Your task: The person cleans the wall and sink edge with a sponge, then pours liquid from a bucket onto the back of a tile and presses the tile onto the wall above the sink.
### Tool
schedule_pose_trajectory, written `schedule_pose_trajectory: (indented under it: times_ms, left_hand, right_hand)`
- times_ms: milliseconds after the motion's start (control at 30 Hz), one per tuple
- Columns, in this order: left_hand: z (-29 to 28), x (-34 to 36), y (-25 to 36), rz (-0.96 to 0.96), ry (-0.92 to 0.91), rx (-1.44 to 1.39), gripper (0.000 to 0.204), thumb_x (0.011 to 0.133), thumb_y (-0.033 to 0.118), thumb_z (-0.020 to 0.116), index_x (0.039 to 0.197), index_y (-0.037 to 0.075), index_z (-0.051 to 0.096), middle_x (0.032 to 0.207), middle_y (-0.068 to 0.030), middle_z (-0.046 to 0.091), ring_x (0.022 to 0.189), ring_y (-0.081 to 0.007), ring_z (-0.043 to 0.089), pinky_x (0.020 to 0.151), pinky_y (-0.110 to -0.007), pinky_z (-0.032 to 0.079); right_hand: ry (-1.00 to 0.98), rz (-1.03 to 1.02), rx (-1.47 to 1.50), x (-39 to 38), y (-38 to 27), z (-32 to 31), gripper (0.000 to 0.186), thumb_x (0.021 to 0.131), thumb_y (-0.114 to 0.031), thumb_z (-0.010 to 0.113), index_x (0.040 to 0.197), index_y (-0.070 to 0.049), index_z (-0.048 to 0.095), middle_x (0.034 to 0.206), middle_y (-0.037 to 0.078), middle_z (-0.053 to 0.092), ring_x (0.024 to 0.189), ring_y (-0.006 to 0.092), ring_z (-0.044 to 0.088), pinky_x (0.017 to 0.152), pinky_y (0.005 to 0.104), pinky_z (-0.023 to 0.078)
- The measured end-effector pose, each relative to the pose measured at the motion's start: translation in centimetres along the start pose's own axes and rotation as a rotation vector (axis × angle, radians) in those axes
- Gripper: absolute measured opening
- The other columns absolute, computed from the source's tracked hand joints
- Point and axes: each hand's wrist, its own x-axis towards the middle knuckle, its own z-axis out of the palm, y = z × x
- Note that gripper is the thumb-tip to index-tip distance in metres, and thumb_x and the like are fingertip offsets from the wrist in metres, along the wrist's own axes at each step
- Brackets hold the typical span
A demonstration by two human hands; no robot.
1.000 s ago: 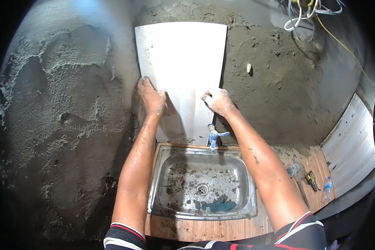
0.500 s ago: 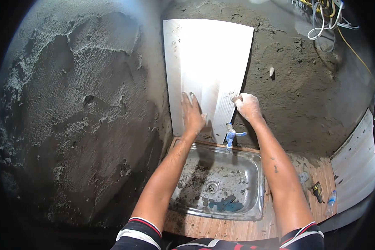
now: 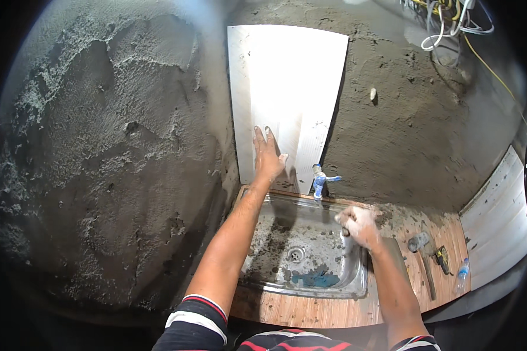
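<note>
A tall, white, faintly striped tile (image 3: 293,76) stands against the mortared wall behind the sink. My left hand (image 3: 268,159) lies on its lower part, fingers spread. My right hand (image 3: 360,225) is above the right rim of the metal sink (image 3: 360,281), away from the tile. Its mortar-whitened fingers are curled together; a small dark bit shows beneath them, too unclear to name. Between the tile and my right hand stands a blue-and-white tap (image 3: 319,182). Mortar crumbs litter the sink basin, and a teal cloth-like patch (image 3: 316,279) lies near its front.
On the wood-patterned counter (image 3: 298,309), right of the sink, lie a mallet (image 3: 421,248), a yellow-and-black tool (image 3: 443,260) and a clear bottle (image 3: 462,275). Rough wet mortar covers the left wall (image 3: 111,146). Coiled cables (image 3: 445,20) hang at the upper right.
My right hand has left the tile's right edge and come down toward me, over the sink's right rim. The left hand stays on the tile. The view has shifted slightly.
</note>
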Motion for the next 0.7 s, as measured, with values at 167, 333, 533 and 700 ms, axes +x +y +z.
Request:
schedule_pose_trajectory:
  times_ms: [167,333,533,700]
  left_hand:
    - [1.4,0.3,-0.1,0.063,0.012,0.06,0.104,0.077,0.02,0.084,0.157,-0.004,0.022,0.165,-0.0313,0.001,0.152,-0.051,0.009,0.125,-0.049,0.019]
    - [-0.7,0.7,-1.8,0.083,-0.038,0.068,0.096,0.077,0.017,0.084,0.152,-0.007,0.03,0.163,-0.0345,0.01,0.152,-0.0461,0.014,0.125,-0.045,0.021]
    - [-1.1,0.8,-3.6,0.079,-0.057,0.06,0.094,0.079,0.017,0.082,0.153,-0.007,0.029,0.163,-0.0317,0.014,0.152,-0.0445,0.018,0.125,-0.044,0.021]
    - [-2.3,1.6,-7.6,0.145,-0.044,0.173,0.092,0.08,0.016,0.08,0.153,-0.009,0.029,0.161,-0.0313,0.022,0.151,-0.043,0.023,0.125,-0.044,0.021]
  right_hand:
    - [-0.161,0.174,0.194,-7.7,6.4,0.8,0.027,0.095,-0.024,0.071,0.101,0.002,0.07,0.081,0.005,0.069,0.065,0.0111,0.063,0.06,0.0296,0.052]
    - [-0.269,0.25,0.138,-13.8,7.3,1.2,0.02,0.096,-0.02,0.071,0.102,-0.001,0.07,0.079,0.001,0.065,0.066,0.0088,0.059,0.059,0.0278,0.051]
    - [-0.402,0.347,0.08,-19.5,8.3,1.0,0.03,0.095,-0.03,0.064,0.099,0.0,0.07,0.069,0.005,0.063,0.059,0.0138,0.058,0.056,0.032,0.049]
    - [-0.444,0.485,0.083,-21.1,9.9,2.5,0.036,0.096,-0.036,0.065,0.105,-0.002,0.07,0.074,0.005,0.066,0.064,0.0125,0.06,0.058,0.0304,0.05]
